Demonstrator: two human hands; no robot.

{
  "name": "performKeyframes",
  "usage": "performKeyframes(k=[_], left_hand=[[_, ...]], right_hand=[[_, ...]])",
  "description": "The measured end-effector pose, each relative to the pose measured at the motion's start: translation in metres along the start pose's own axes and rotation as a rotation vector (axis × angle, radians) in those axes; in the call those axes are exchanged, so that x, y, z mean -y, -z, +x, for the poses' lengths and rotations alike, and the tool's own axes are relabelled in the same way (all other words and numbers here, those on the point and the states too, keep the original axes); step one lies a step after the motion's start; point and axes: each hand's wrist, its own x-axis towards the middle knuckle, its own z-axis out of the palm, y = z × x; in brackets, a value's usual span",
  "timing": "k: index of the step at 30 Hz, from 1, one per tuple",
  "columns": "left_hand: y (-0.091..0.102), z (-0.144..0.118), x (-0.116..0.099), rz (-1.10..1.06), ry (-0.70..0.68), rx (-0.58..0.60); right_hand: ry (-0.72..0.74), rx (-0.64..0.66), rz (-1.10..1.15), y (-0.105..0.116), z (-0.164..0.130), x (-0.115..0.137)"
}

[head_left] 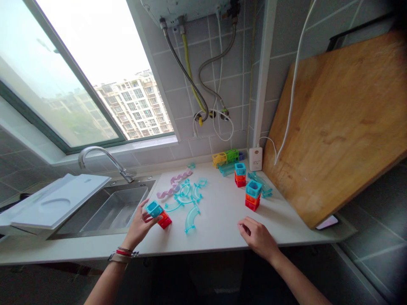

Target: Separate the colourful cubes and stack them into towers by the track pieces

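"What's the left hand [141,224] doing?"
"It's clamped on a blue-topped red stack [164,220], at its two o'clock, thumb in front and fingers behind, probably to steady the cubes. The stack leans in view; I can't tell whether its base touches the counter [219,222]."
"And the right hand [259,238]?"
"Curled loosely, nothing visible in it. At its twelve stands a near stack [253,195], with a far stack [240,175] at eleven, both upright, perhaps spaced for easy reach."
"Farther out?"
"From the left hand, clear blue track pieces [191,218] lie spread at two o'clock, perhaps for easy picking; a purple wavy strip [174,181] at one."
"Any writing?"
"The white box [255,159] carries markings, too small to read. No brand is legible."
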Motion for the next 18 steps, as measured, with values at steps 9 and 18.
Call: performKeyframes(k=[9, 18], left_hand=[[-0.063, -0.008, -0.09, 0.326, -0.635, -0.457], [-0.2, 0.159, -0.132, 0.56, -0.626, 0.149]], right_hand=[[-0.002, 0.01, -0.098, -0.005, 0.001, 0.002], [0.051, 0.006, -0.181, -0.015, -0.002, -0.002]])
